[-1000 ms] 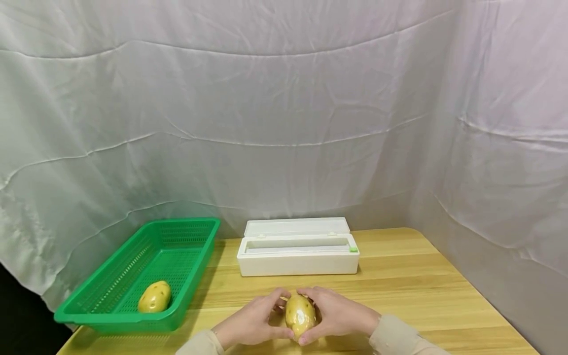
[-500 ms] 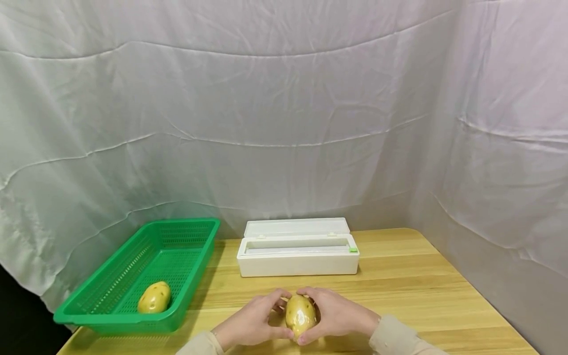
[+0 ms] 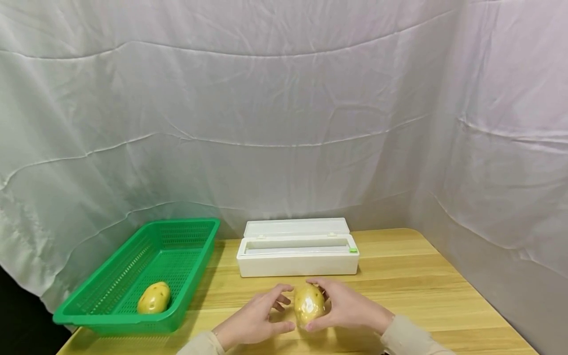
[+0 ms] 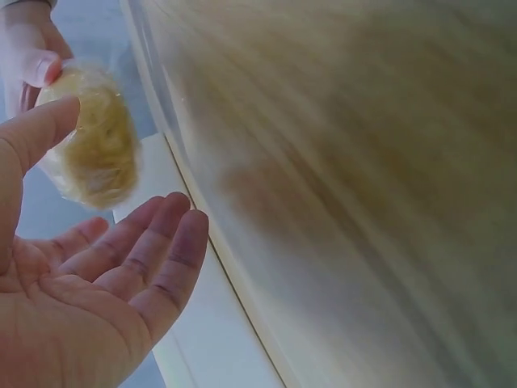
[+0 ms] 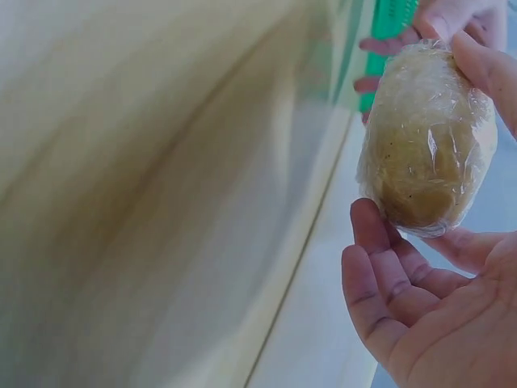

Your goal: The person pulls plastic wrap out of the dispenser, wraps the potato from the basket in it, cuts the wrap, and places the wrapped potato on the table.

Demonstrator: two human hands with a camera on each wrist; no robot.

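A yellow potato (image 3: 309, 304) wrapped in clear cling film is held above the wooden table in the head view. My right hand (image 3: 352, 309) grips it from the right, thumb on the near end and fingers at the far end. In the right wrist view the crinkled film shows closely round the wrapped potato (image 5: 428, 145). My left hand (image 3: 253, 318) is just left of the potato, its fingers spread and apart from it. The left wrist view shows the left palm (image 4: 73, 323) facing up with nothing in it.
A green plastic basket (image 3: 204, 268) stands at the left with a second potato (image 3: 154, 298) inside. Behind the hands is a white cling film dispenser (image 3: 298, 266), its lid (image 3: 297, 226) raised. Grey cloth (image 3: 284, 98) hangs behind the table (image 3: 421, 291).
The potato has moved slightly right and up with my right hand. My left hand, which held it from the other side, has let go and stays about where it was.
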